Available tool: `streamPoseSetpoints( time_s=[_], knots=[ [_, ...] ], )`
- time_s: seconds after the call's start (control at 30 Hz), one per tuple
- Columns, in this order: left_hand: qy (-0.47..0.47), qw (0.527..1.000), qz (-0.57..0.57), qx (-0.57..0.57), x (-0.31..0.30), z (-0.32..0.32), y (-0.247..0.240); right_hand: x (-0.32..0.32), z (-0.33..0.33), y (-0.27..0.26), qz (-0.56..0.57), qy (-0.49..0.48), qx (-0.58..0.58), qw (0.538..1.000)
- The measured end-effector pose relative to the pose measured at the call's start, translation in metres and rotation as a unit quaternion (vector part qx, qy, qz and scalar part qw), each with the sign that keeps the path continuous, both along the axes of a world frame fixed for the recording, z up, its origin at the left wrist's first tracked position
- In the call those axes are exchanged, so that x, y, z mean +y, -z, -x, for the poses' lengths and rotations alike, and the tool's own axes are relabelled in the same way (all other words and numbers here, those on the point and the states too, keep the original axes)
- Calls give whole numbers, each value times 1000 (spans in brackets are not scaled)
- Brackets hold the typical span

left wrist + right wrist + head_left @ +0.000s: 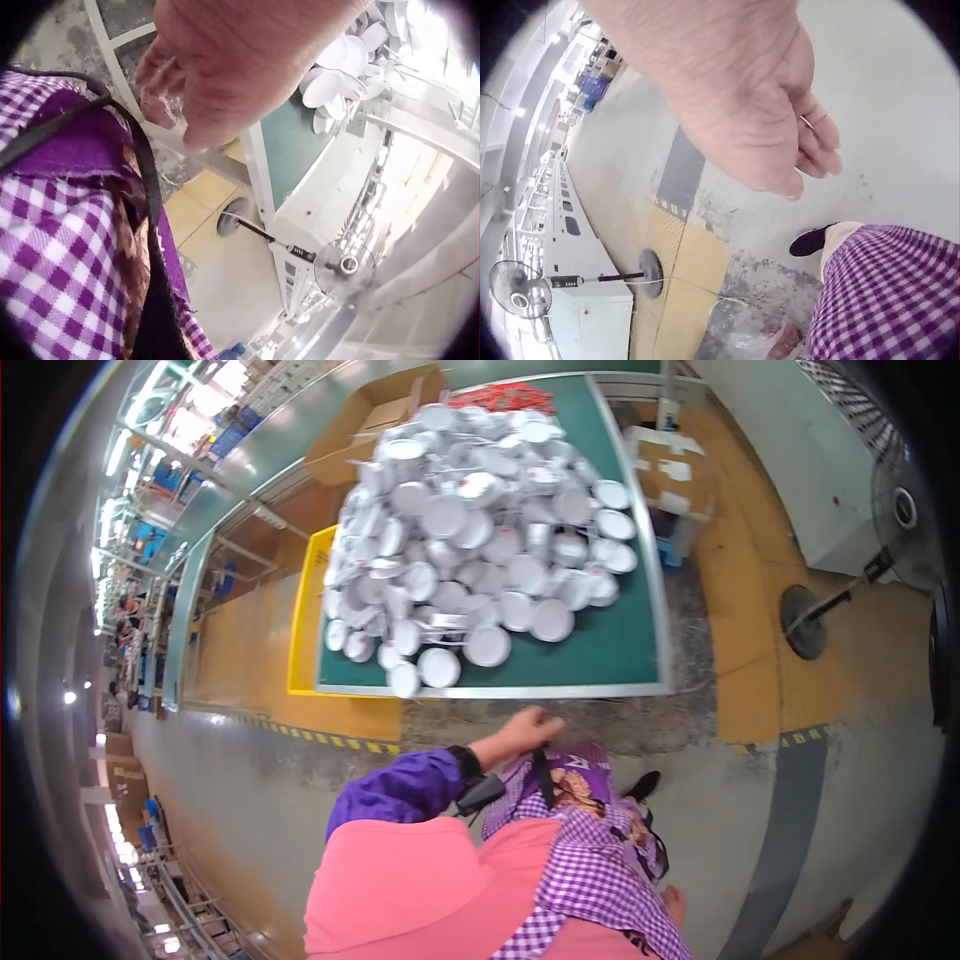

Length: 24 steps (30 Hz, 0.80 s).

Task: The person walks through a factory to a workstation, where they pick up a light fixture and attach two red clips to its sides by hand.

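My left hand (pixel 525 730) hangs in front of the apron (pixel 600 860), short of the table's near edge, its fingers loosely curled. In the left wrist view no object shows in that hand (pixel 232 67). Low at my right side, the right hand (pixel 675 903) hangs beside the checked apron. The right wrist view shows this hand (pixel 757 112) over the floor with its fingers loosely bent and nothing held. A large heap of round white discs (pixel 485 560) covers much of the green table (pixel 560 668), beyond the left hand.
A yellow crate (pixel 303 625) stands along the table's left side, with a cardboard box (pixel 345 435) behind it. Red pieces (pixel 510 398) lie at the far end. A taped carton (pixel 670 475) and a standing fan (pixel 803 622) are on the right.
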<state>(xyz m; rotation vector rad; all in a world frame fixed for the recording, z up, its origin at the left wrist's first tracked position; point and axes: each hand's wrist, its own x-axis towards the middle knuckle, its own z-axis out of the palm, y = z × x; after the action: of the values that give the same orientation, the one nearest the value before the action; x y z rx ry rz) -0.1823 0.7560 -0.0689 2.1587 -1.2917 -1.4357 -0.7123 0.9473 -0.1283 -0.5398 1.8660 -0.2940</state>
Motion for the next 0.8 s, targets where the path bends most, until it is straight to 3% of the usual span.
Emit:
streamPoseSetpoints(
  time_s=[0.07,0.23,0.43,0.47,0.5,0.53,0.6,0.67,0.73,0.8],
  knots=[
    [-218,971,-7,92,-10,25,-18,-30,44,9,32,29,6,999],
    [-442,865,-26,238,-40,46,-10,-108,129,-21,79,65,15,995],
    [-515,803,-3,300,-61,39,24,-147,218,18,61,24,24,998],
    [-526,804,20,278,-60,41,26,-149,219,20,40,4,47,998],
    [-536,794,-34,285,-58,31,35,-151,218,21,41,14,54,998],
    [-521,811,-5,266,-57,37,26,-158,213,24,40,8,38,998],
    [-544,789,-9,285,-59,43,18,-178,192,18,15,-18,9,1000],
    [-549,797,-5,253,-59,48,14,-206,183,19,-15,-55,-15,998],
    [-587,769,-21,253,-53,43,31,-233,183,32,-13,-95,-32,995],
    [-630,737,-6,244,-69,59,8,-271,186,23,-17,-80,-38,996]
  ],
)
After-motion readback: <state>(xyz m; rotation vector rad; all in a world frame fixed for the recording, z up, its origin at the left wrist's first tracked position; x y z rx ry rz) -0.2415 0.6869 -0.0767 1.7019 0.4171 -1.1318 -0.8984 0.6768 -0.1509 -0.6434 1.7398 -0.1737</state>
